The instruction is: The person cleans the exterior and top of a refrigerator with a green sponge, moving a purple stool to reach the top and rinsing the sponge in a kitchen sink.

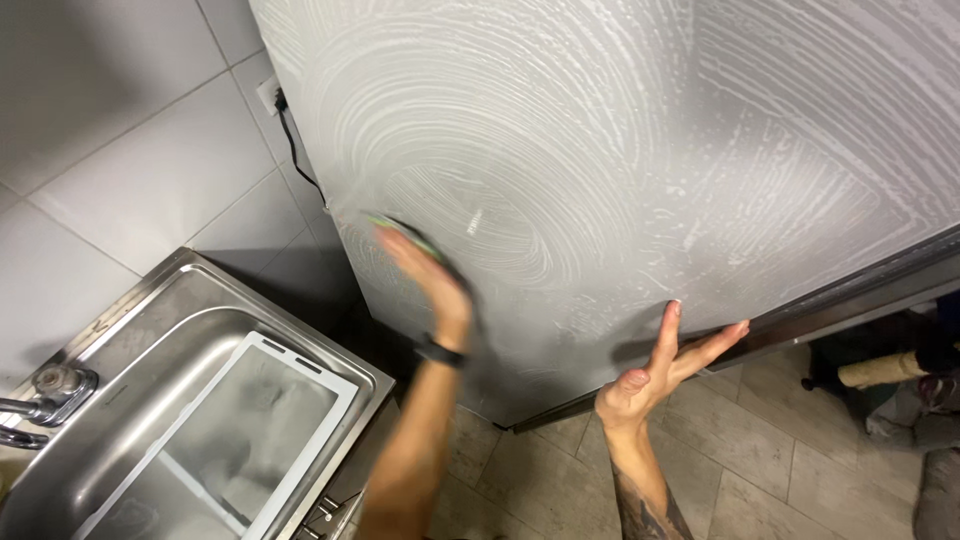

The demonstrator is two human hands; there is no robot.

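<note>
A large grey fridge side panel fills the upper view, covered in curved white soap streaks. My left hand presses a green sponge flat against the panel's lower left part; the hand is blurred. A dark band sits on that wrist. My right hand rests with spread fingers against the panel's lower edge, beside the dark door seam, holding nothing.
A steel sink stands at lower left with a white-framed glass shelf lying in it and a tap at its left. A black cable runs down the tiled wall. Tiled floor lies below; some items sit at right.
</note>
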